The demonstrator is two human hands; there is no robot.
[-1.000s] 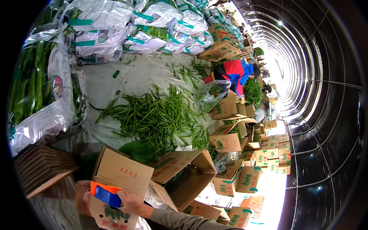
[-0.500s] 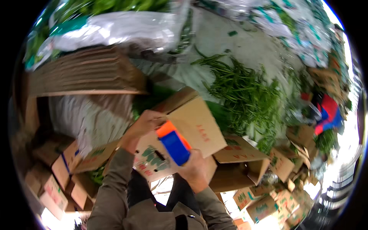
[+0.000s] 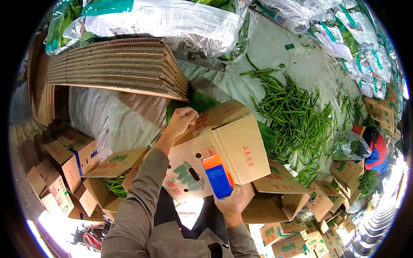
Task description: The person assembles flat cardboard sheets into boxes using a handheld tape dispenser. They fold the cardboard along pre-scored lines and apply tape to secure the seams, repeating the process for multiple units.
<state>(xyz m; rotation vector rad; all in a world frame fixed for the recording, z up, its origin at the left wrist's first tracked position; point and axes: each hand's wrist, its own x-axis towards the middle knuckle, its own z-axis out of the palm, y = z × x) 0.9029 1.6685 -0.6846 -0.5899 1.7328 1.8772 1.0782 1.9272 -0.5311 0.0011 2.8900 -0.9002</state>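
Note:
A brown cardboard box point(image 3: 234, 148) with red print and a green vegetable picture stands tilted in front of me. My right hand point(image 3: 231, 202) grips an orange and blue tape dispenser point(image 3: 219, 181), which lies against the printed side, beside the box's handle hole. Curled closed, my left hand point(image 3: 185, 119) is at the far left corner of the box. Whether anything is between its fingers is hidden.
Long green beans point(image 3: 297, 109) lie heaped on a pale sheet point(image 3: 266, 47) beyond the box. Flattened cartons point(image 3: 116, 62) are stacked at left. Open boxes point(image 3: 114, 163) stand on both sides, and bagged vegetables point(image 3: 172, 19) line the back. A person in red and blue point(image 3: 376, 148) is at far right.
My left hand has drawn away from the tape dispenser, toward the far left of the box. My right hand still holds the dispenser. The whole view has shifted.

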